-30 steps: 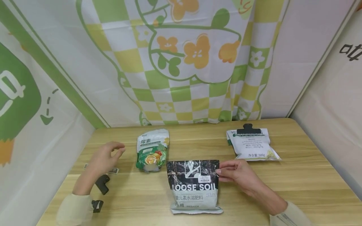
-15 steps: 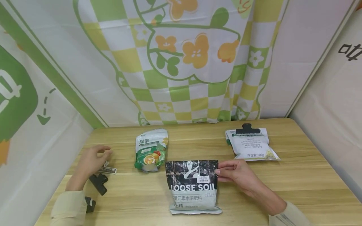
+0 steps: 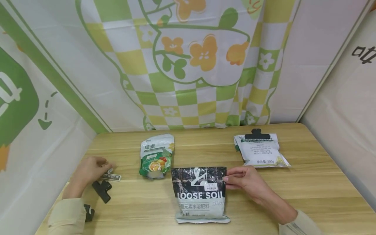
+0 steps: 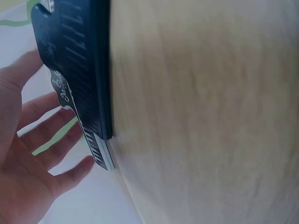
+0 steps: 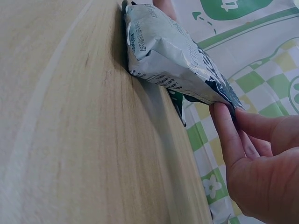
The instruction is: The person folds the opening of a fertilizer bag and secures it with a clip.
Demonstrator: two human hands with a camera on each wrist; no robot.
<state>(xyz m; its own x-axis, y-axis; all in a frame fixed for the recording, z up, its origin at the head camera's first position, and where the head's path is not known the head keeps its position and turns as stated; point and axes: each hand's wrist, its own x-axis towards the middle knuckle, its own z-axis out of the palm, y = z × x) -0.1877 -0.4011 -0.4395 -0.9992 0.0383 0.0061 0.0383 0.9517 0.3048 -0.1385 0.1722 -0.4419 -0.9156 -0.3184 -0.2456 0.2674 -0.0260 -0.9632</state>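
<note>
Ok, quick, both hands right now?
Left hand: open beside the piano-key clip, contact unclear.
Right hand: holding the LOOSE SOIL bag near its top corner.

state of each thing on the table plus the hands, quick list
LOOSE SOIL bag: unclipped, pinched by right hand
white bag: top clamped by black clip
green-and-white pouch: unclipped
piano-key piece: partly behind left hand
loose black clip: lying on table
second loose clip: partly hidden
left hand: fingers spread
right hand: pinching
</note>
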